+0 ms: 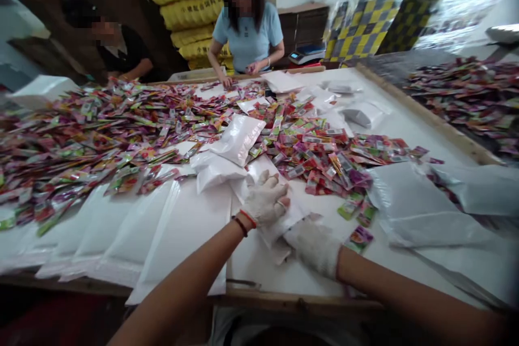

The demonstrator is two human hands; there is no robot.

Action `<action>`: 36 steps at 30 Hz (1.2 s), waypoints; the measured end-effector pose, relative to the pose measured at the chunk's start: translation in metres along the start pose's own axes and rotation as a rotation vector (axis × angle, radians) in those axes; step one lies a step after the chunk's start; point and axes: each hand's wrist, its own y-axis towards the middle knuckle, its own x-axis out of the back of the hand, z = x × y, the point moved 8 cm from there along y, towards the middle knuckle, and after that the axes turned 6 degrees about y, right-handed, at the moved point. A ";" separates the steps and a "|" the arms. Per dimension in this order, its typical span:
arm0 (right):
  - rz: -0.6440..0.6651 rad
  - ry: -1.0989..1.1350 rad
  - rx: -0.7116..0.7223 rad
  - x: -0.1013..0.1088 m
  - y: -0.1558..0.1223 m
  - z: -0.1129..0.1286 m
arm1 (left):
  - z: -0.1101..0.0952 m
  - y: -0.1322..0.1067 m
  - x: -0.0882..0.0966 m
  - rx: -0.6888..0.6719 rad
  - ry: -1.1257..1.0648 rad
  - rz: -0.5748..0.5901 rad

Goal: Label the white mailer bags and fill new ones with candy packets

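Observation:
Both hands wear white knit gloves. My left hand rests with its fingers spread on a white plastic mailing bag near the table's front edge. At the bag's near end, my right hand is closed on its edge; that hand is slightly blurred and its fingertips are hidden. Two puffed white bags, a filled pouch and another, lie just beyond my left hand. Loose small colourful packets are heaped beyond the bag, and a purple packet lies right of my right hand.
Flat white mailing bags overlap at the left front. A large packet heap covers the left side. Filled white bags lie at right, near a wooden rail. Two people are across the table, one in a light blue shirt.

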 end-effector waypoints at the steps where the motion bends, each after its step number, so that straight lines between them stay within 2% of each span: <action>1: 0.097 -0.116 0.105 -0.004 -0.008 0.004 | -0.005 -0.002 -0.005 0.000 0.037 -0.036; 3: 0.262 -0.360 0.308 -0.013 -0.028 0.010 | -0.012 -0.004 -0.013 -0.014 0.094 -0.097; 4: 0.309 -0.438 0.364 -0.016 -0.034 0.009 | -0.014 -0.004 -0.016 -0.031 0.115 -0.113; 7: 0.383 -0.448 0.347 -0.019 -0.031 0.005 | -0.015 0.001 -0.018 -0.167 0.152 -0.107; 10: 0.410 -0.421 0.272 -0.026 -0.008 0.006 | -0.019 -0.001 -0.020 -0.382 0.171 -0.077; 11: 0.404 -0.435 0.266 -0.028 0.000 0.009 | -0.019 -0.002 -0.020 -0.402 0.174 -0.090; 12: 0.394 -0.454 0.272 -0.030 0.008 0.012 | -0.017 -0.004 -0.020 -0.372 0.172 -0.118; 16: 0.335 -0.538 0.358 -0.029 0.020 0.025 | -0.004 -0.009 -0.025 -0.038 0.118 -0.247; 18: 0.308 -0.579 0.409 -0.024 0.015 0.032 | -0.006 -0.010 -0.030 0.003 0.101 -0.241; 20: 0.313 -0.599 0.459 -0.017 0.001 0.041 | -0.011 -0.008 -0.030 -0.048 0.104 -0.216; 23: 0.305 -0.398 0.406 0.005 -0.027 0.058 | -0.014 -0.001 -0.025 -0.210 0.112 -0.172; 25: 0.400 -0.118 0.311 0.018 -0.045 0.063 | -0.015 0.002 -0.024 -0.344 0.123 -0.127; 27: 0.510 0.058 0.223 0.025 -0.054 0.056 | -0.015 0.004 -0.026 -0.442 0.142 -0.077; 28: 0.526 0.056 0.218 0.029 -0.052 0.049 | -0.015 0.004 -0.027 -0.450 0.155 -0.062; 30: 0.466 -0.086 0.296 0.037 -0.038 0.030 | -0.015 0.002 -0.025 -0.382 0.185 -0.070; 32: 0.415 -0.253 0.436 0.039 -0.024 0.010 | -0.018 -0.008 -0.020 -0.238 0.209 -0.099; 34: 0.425 -0.320 0.556 0.035 -0.016 -0.008 | -0.022 -0.028 -0.016 -0.068 0.173 -0.102; 36: 0.400 -0.300 0.640 0.036 -0.014 -0.021 | -0.026 -0.057 -0.018 0.047 0.057 -0.048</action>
